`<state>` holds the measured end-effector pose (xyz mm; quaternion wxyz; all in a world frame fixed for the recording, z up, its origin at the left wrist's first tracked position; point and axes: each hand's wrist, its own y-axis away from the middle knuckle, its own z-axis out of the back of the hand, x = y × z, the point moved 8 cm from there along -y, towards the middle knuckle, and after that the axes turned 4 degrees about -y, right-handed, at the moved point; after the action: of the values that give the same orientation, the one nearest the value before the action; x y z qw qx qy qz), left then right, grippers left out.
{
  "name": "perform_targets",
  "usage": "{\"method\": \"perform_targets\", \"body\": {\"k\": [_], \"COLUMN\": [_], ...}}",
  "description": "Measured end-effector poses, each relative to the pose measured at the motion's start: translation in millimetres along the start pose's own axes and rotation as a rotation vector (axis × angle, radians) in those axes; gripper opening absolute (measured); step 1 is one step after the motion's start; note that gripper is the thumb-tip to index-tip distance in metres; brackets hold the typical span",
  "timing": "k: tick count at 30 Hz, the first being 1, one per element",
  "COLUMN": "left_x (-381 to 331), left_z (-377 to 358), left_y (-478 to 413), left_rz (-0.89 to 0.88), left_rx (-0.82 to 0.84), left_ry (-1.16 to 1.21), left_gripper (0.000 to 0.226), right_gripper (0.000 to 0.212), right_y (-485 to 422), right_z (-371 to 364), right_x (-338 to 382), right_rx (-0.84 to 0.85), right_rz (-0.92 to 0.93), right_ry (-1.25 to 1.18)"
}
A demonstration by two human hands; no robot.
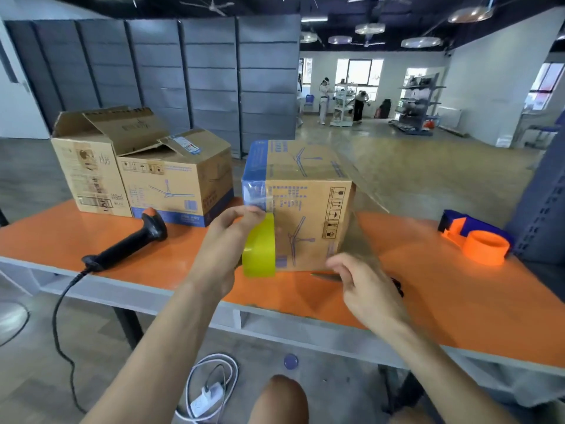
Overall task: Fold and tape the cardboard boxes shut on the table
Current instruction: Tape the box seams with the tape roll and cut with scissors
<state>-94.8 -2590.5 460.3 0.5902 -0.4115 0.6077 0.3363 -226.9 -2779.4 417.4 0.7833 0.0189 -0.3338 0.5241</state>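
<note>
A closed cardboard box (pixel 301 191) with blue fan prints stands near the front of the orange table (pixel 458 295). Clear tape runs over its top and down its front left face. My left hand (pixel 226 243) grips a yellow tape roll (pixel 260 247) held against that front face. My right hand (pixel 363 283) hovers with loosely curled fingers by the box's lower front corner and holds nothing. Two more cardboard boxes stand at the back left: an open one (pixel 91 166) with raised flaps and one (pixel 180 182) with loosely folded flaps.
A black handheld scanner (pixel 128 243) with a cable lies left of my hands. Scissors (pixel 330 275) lie partly hidden under my right hand. An orange and blue tape dispenser (pixel 480 237) sits at the far right. Cables and a charger (pixel 211 393) lie on the floor.
</note>
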Motion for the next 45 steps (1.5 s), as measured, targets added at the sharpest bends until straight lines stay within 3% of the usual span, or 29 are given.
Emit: {"method": "perform_targets", "body": {"k": [3, 7, 13, 16, 19, 22, 34, 37, 40, 45], "left_x": [0, 2, 4, 4, 3, 2, 3, 3, 3, 1], "left_z": [-5, -9, -13, -12, -7, -6, -12, -13, -13, -13], "left_y": [-2, -2, 0, -2, -3, -5, -12, -13, -14, -14], "left_rz": [-0.017, -0.013, -0.012, -0.007, -0.02, -0.036, -0.033, -0.026, -0.014, -0.005], "left_rx": [-0.004, -0.043, -0.095, -0.072, -0.043, 0.013, 0.05, 0.056, 0.061, 0.074], "left_ry": [0.005, 0.04, 0.06, 0.06, 0.072, 0.126, 0.21, 0.207, 0.192, 0.157], "left_gripper": [0.029, 0.018, 0.019, 0.027, 0.03, 0.032, 0.011, 0.013, 0.018, 0.027], "right_gripper": [0.05, 0.062, 0.063, 0.051, 0.038, 0.044, 0.042, 0.047, 0.037, 0.024], "right_y": [3, 8, 5, -1, -7, -9, 0, 0, -1, -4], "right_z": [8, 14, 20, 25, 28, 29, 37, 37, 34, 35], "right_x": [-48, -64, -61, -62, -71, -76, -84, -83, -73, -60], "right_rx": [0.175, 0.264, 0.381, 0.399, 0.467, 0.524, 0.437, 0.478, 0.46, 0.422], "right_rz": [-0.108, -0.113, -0.101, -0.119, -0.179, -0.22, -0.066, -0.05, 0.011, 0.046], "right_ry": [0.277, 0.399, 0.473, 0.5, 0.437, 0.361, 0.331, 0.347, 0.504, 0.472]}}
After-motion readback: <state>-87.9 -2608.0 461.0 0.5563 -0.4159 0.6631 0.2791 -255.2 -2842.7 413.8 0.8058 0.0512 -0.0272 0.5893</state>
